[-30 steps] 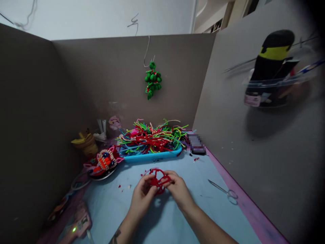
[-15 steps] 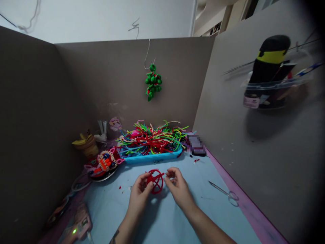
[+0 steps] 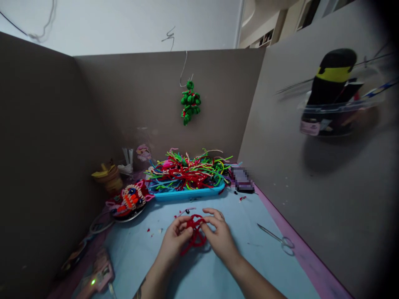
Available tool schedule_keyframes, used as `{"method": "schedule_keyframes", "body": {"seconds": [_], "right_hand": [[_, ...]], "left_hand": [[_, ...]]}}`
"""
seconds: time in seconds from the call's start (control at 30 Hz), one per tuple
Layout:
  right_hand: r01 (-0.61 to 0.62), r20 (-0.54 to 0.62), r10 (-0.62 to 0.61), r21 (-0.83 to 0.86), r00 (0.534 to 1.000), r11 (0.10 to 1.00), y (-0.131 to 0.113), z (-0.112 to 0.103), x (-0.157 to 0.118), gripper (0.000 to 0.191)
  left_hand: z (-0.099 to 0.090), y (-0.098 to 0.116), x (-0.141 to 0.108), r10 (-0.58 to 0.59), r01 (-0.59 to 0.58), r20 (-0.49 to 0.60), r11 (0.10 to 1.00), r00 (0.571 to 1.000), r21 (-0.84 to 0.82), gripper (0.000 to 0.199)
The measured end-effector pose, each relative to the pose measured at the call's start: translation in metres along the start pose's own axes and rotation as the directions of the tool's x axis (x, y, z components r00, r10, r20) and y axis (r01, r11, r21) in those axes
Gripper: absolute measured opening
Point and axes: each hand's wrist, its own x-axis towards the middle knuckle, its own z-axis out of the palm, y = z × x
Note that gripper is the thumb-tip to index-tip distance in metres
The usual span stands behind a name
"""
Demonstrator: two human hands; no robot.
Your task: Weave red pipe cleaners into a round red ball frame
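A looped red shape of bent pipe cleaner (image 3: pixel 197 238) is between my hands, above the blue table cover (image 3: pixel 137 257). My left hand (image 3: pixel 175 240) pinches its left side between thumb and fingers. On the upper right edge, my right hand (image 3: pixel 220 233) grips it with thumb and index finger, the other fingers loosely bent. One red strand hangs down toward my left wrist. Just beyond the fingers lies a small pink strip with a dark bead (image 3: pixel 187 211).
A blue tray (image 3: pixel 190 193) piled with colourful pipe cleaners stands behind. Scissors (image 3: pixel 277 238) lie at right, a phone (image 3: pixel 242 180) at back right. At left are a decorated animal head (image 3: pixel 132 198) and a pink glue gun (image 3: pixel 101 272). A green ornament (image 3: pixel 190 103) hangs above.
My right hand has closed onto the red shape, which it was apart from before. The shape has turned and shifted right and down, uncovering the pink strip and bead behind.
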Motion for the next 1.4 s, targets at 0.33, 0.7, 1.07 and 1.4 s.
{"method": "schedule_keyframes", "body": {"seconds": [0.33,0.7,1.07,1.4], "right_hand": [[0.124,-0.079,-0.121,0.026,0.989,0.992,-0.006,-0.006,0.002,0.022],[0.007,0.023,-0.008,0.067,1.000,0.998,-0.014,-0.005,-0.002,0.007],[0.223,0.033,-0.220,-0.135,0.975,0.966,-0.015,-0.011,-0.004,0.016],[0.364,0.162,-0.345,-0.107,0.925,0.925,-0.028,-0.015,-0.008,0.016]], "left_hand": [[0.003,0.006,0.000,0.011,-0.012,-0.071,1.000,0.997,-0.007,0.048],[-0.003,-0.003,0.001,-0.043,0.045,0.030,0.998,0.999,-0.052,0.043],[0.003,0.010,-0.005,-0.104,0.133,0.159,0.974,0.982,-0.184,0.042],[0.003,0.009,0.000,-0.065,0.071,0.041,0.982,0.997,-0.176,0.050]]}}
